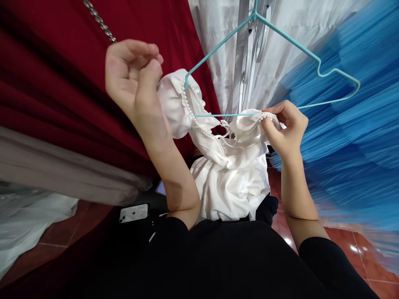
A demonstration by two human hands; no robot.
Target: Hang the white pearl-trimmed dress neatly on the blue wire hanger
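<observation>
A white dress with puffed sleeves and a pearl-trimmed neckline hangs in front of me, its lower part bunched over my lap. One end of a light-blue hanger sits inside the left shoulder of the neckline; its other end sticks out free at the right, above my right hand. My right hand pinches the pearl edge at the right shoulder between thumb and fingers. Raised beside the left puffed sleeve, my left hand is loosely curled, with nothing visible in it. Thin white ties show at the dress's back.
Red drapes hang at the left, with a metal chain before them. White fabric hangs behind the hanger, and blue tulle fills the right side. A phone lies on a dark surface at lower left. Red tiles cover the floor.
</observation>
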